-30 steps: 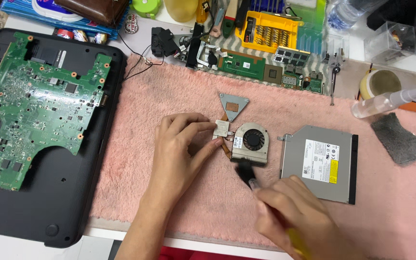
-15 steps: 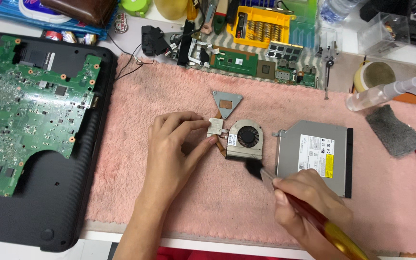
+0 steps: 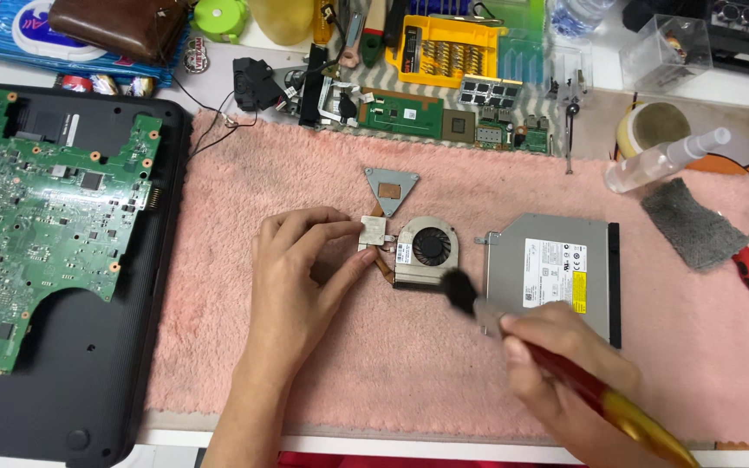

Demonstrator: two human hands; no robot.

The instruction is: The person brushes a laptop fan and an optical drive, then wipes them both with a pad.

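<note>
A laptop cooling fan [image 3: 426,252] with copper heat pipes, a small square plate [image 3: 373,231] and a triangular plate [image 3: 391,188] lies on a pink fluffy towel [image 3: 305,165]. My left hand [image 3: 301,269] pinches the square plate between thumb and fingers, holding the assembly down. My right hand [image 3: 565,368] grips a brush [image 3: 470,299] with a red and yellow handle. Its black bristles touch the fan's lower right edge.
A grey optical drive [image 3: 552,276] lies right of the fan. A green motherboard [image 3: 32,217] sits in a black laptop base [image 3: 88,364] at left. A spray bottle [image 3: 665,161], grey cloth [image 3: 693,224], yellow screwdriver bit case [image 3: 444,48] and small circuit boards [image 3: 461,121] line the back.
The brush has swept from below the fan toward its lower right edge. My right hand shifted right. The left hand kept its hold; the view drifted slightly.
</note>
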